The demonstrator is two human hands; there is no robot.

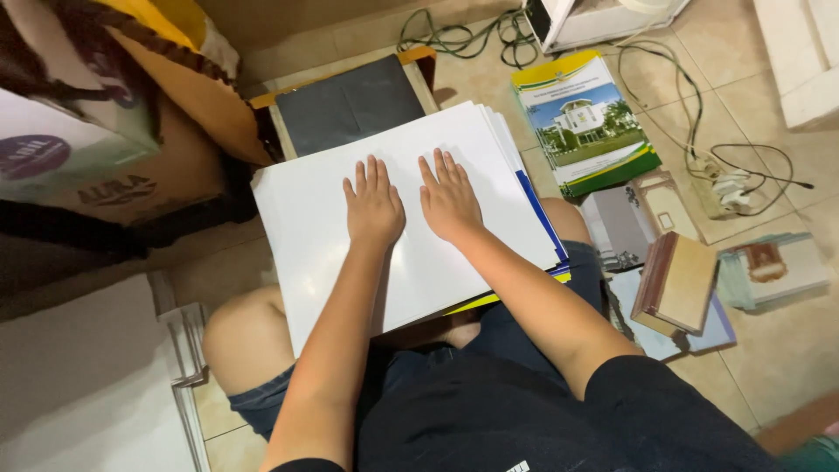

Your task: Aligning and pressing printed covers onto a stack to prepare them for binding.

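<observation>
A stack of large white sheets (306, 227) rests across my lap, with blue and yellow covers showing at its right edge. My left hand (372, 206) lies flat, palm down, on the top sheet with fingers spread. My right hand (449, 199) presses flat beside it, a small gap between the two. Neither hand grips anything. A dark grey board (350, 105) with a wooden frame sits just beyond the stack.
A pile of booklets with a building picture (587, 122) lies on the tiled floor at right. A brown hardcover book (677, 281) rests on more prints. Cables and a power strip (725, 188) trail at upper right. Cardboard boxes (131, 166) stand at left.
</observation>
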